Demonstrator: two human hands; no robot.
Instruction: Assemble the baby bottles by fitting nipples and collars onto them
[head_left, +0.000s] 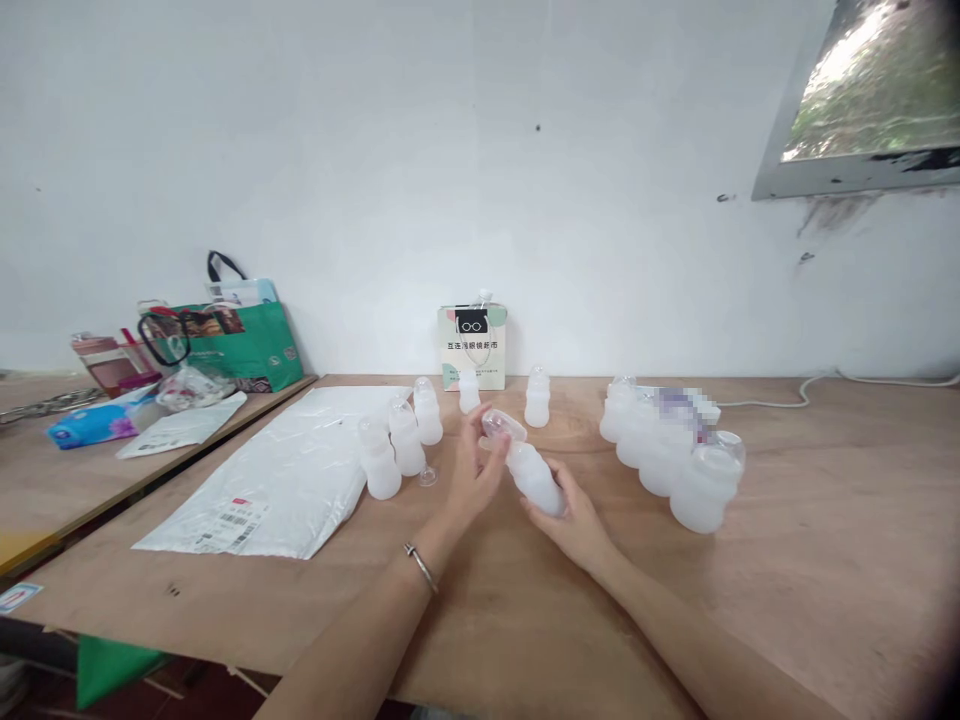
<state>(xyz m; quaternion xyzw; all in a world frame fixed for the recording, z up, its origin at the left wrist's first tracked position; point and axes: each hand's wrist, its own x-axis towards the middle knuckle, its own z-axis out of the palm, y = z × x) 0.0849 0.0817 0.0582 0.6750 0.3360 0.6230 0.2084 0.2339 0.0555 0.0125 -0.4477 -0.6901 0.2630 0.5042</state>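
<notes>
My right hand [574,510] is closed round the lower body of a frosted white baby bottle [535,480], which leans to the upper left above the table. At the bottle's top end, my left hand [478,465] grips a clear dome-shaped bottle cap [504,426] between thumb and fingers. Whether the cap touches the bottle's neck, I cannot tell. To the left stand several similar bottles [380,462], with a small clear part [427,476] lying on the wood beside them. Two more upright bottles are at the back, one of them a capped bottle [538,398].
On the right, a row of bottles [701,492] runs back toward a partly blurred box [686,405]. A white plastic mailer [262,480] covers the left of the wooden table [825,560]. A paper bag [472,350] and a green bag [262,345] stand near the wall.
</notes>
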